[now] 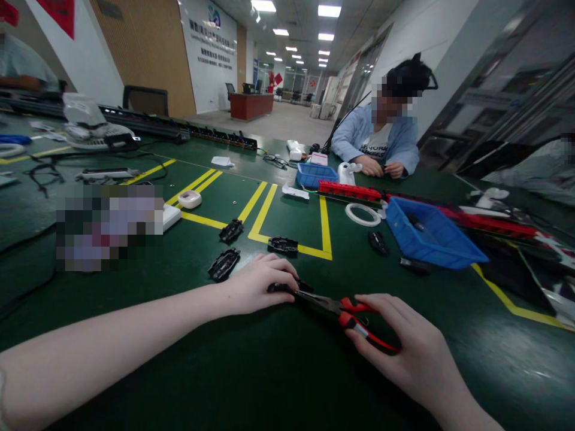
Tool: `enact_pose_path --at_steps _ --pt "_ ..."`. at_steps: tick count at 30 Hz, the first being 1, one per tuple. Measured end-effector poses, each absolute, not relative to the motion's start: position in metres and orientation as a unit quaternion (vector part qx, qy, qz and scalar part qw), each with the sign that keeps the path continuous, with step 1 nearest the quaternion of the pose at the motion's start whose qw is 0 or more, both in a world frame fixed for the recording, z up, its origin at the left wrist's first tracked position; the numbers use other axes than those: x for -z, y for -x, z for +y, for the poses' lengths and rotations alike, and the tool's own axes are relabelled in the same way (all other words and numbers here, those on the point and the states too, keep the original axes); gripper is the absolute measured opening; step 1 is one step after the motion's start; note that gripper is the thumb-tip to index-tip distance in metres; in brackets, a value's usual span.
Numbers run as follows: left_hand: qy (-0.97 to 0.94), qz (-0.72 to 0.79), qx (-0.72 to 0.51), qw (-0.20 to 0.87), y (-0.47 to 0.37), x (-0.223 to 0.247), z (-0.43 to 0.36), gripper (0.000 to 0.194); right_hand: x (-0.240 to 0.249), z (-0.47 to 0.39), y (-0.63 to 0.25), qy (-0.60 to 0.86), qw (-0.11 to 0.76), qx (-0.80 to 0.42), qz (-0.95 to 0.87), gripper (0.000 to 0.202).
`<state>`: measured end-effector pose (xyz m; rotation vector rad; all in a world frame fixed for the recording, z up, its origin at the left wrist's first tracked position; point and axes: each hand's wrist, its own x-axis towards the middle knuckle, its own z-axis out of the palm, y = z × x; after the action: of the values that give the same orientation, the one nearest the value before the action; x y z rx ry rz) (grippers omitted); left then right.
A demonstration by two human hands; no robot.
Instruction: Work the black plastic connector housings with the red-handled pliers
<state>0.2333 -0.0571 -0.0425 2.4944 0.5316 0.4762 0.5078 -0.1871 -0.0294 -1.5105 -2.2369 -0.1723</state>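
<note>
— What do your hands have now?
— My left hand (265,284) is closed, with its fingers on a small dark part (281,288). In my right hand (411,341) I hold the pliers (330,304) by the red handles, and these handles are spread apart.
— And where is this dark part?
— It is in front of me, at twelve o'clock from my body, under my left fingertips. The pliers come to it from its four o'clock side, and their narrow tips are at it. If the tips pinch it, I cannot tell.
— What lies around, if we count from the dark part?
— At ten o'clock there is a black shell (224,264), and a second shell (231,230) is just behind it. At twelve lies a third shell (283,245), close to the yellow tape (314,252). At two I see a fourth shell (378,242), and farther the blue basket (449,254) with something dark inside. The white ring (363,214) is between one and two. All these are on the green table (251,371).
— Somebody is there?
— Yes, at one o'clock, across the table, a person (381,140) in a light blue shirt.
</note>
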Motion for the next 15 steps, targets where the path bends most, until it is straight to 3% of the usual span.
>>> enact_pose_path --at_steps 15 --pt "-0.925 0.204 -0.165 0.276 -0.2323 0.0343 -0.0601 0.015 0.0304 -0.1876 -0.5033 0.539 0.225 0.066 -0.809 0.037"
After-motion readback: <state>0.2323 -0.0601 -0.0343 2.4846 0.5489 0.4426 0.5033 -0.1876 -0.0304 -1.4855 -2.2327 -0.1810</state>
